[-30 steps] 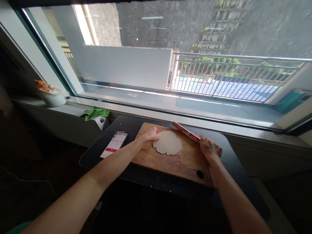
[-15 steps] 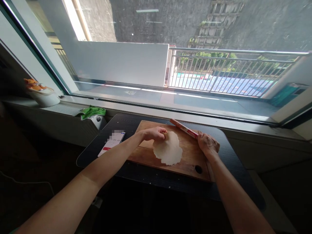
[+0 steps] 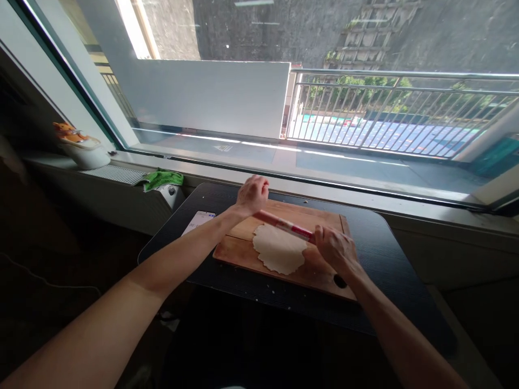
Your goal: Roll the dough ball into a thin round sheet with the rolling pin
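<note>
A thin, ragged-edged sheet of dough lies flat on a wooden cutting board. My right hand is wrapped round the right end of a reddish rolling pin, which slants across the dough's far edge. My left hand is raised by the pin's other end, its fingers curled closed. Whether anything is inside those fingers is hidden, and I cannot tell if they touch the pin.
The board rests on a black table with a phone at its left. Pale crumbs dot the near edge. Beyond are a window sill, a green cloth and a white pot.
My left hand has let go of the dough's edge and moved up and left. The dough now lies flat. My right hand has brought the rolling pin left and nearer, over the dough's far edge.
</note>
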{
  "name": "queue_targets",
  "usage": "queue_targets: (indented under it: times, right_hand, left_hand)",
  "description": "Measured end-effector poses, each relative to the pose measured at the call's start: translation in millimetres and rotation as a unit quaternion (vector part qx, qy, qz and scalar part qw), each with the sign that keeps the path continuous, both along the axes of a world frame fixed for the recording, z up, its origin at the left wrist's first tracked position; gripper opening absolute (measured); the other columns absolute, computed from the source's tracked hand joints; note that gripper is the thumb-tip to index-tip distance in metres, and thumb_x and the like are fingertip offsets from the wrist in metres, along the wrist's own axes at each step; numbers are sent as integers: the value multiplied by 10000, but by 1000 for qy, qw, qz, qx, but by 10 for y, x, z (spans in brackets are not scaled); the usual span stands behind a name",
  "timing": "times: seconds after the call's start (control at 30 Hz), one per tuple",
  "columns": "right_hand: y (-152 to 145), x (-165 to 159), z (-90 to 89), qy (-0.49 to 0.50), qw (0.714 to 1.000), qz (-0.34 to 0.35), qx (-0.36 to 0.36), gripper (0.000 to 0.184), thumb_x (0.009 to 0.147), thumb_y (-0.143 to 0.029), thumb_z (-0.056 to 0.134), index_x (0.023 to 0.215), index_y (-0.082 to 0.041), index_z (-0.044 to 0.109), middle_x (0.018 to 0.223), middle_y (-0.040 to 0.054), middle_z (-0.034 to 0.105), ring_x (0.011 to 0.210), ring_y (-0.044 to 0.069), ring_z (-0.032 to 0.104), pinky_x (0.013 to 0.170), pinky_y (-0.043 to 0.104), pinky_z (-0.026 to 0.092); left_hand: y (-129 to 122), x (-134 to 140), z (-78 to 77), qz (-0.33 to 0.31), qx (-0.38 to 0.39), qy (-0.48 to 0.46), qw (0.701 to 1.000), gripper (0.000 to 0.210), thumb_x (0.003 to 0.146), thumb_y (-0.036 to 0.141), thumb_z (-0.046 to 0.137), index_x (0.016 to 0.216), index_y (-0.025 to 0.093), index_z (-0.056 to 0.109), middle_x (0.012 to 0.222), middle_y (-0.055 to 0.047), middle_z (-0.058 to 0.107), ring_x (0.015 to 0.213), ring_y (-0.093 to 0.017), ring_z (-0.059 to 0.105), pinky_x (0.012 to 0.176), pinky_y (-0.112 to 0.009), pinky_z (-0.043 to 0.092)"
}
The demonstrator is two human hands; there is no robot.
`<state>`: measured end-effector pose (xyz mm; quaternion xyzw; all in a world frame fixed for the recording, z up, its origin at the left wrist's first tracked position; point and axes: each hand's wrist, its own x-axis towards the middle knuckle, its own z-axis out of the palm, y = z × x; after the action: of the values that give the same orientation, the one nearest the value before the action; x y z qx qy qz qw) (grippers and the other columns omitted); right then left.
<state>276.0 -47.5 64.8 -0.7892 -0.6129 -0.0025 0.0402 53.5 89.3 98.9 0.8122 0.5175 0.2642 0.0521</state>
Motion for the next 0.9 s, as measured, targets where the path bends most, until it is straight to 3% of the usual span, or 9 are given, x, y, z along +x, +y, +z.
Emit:
queue_targets:
  times: [0.1, 0.2, 0.37, 0.5, 0.63, 0.7, 0.77, 0.9]
  right_hand:
    - [-27, -234, 4, -13, 999, 49, -3, 417, 1015, -276, 343, 906, -192, 737, 901, 110, 767, 863, 216, 701, 755, 299, 440]
    - [27, -263, -13, -27, 998, 64, -5, 330, 972, -253, 429, 863, -185, 733, 922, 120, 748, 923, 232, 665, 808, 314, 434]
    - [-16, -245, -300, -17, 984, 122, 126, 300, 996, -330, 443, 1094, -211, 700, 1231, 115, 684, 1179, 273, 566, 1022, 407, 384]
    - [110, -201, -418, -9, 975, 150, 163, 334, 1003, -381, 456, 1193, -217, 677, 1307, 120, 656, 1342, 295, 460, 1134, 457, 291]
    - [618, -37, -265, 5, 985, 93, 145, 375, 1012, -365, 412, 1197, -169, 674, 1293, 158, 649, 1303, 304, 487, 1106, 450, 333]
    - [735, 3, -222, 13, 989, 73, 129, 400, 1014, -369, 391, 1215, -154, 662, 1301, 168, 639, 1268, 303, 512, 1073, 438, 369]
    - [628, -28, -263, 16, 988, 86, 126, 425, 1015, -394, 386, 1264, -156, 635, 1332, 165, 624, 1280, 300, 504, 1068, 436, 378]
    - [139, -179, -446, -9, 976, 163, 147, 445, 1015, -438, 400, 1313, -180, 607, 1384, 149, 608, 1375, 310, 427, 1125, 462, 318]
  left_hand:
    - [-111, 126, -158, -76, -25, 90, 993, 352, 1024, 253, 345, 1103, 180, 679, 1176, -117, 697, 1118, -235, 628, 1030, -376, 478]
    - [-302, 126, -422, -103, -84, 151, 980, 371, 1015, 292, 378, 1240, 206, 660, 1321, -112, 673, 1254, -271, 581, 1106, -480, 418]
    - [-640, -105, -706, -134, -33, 160, 977, 506, 1015, 409, 375, 1475, 242, 504, 1471, -114, 580, 1423, -299, 443, 1208, -574, 246]
    - [-490, -42, -675, -167, -12, 154, 974, 526, 1010, 437, 412, 1501, 256, 468, 1551, -99, 497, 1484, -308, 358, 1243, -568, 175]
    - [4, 275, -564, -91, -56, 131, 986, 523, 1038, 369, 360, 1524, 185, 419, 1615, -111, 401, 1520, -313, 282, 1254, -574, 138]
    - [107, 340, -545, -72, -75, 126, 987, 532, 1048, 361, 320, 1530, 149, 397, 1630, -139, 366, 1522, -326, 276, 1238, -602, 169]
    - [26, 275, -579, -87, -95, 133, 983, 540, 1042, 393, 340, 1530, 171, 404, 1621, -130, 386, 1512, -330, 305, 1222, -612, 218]
    - [-345, 7, -709, -142, -89, 148, 975, 553, 1006, 463, 406, 1508, 236, 449, 1591, -91, 446, 1492, -314, 349, 1226, -587, 234]
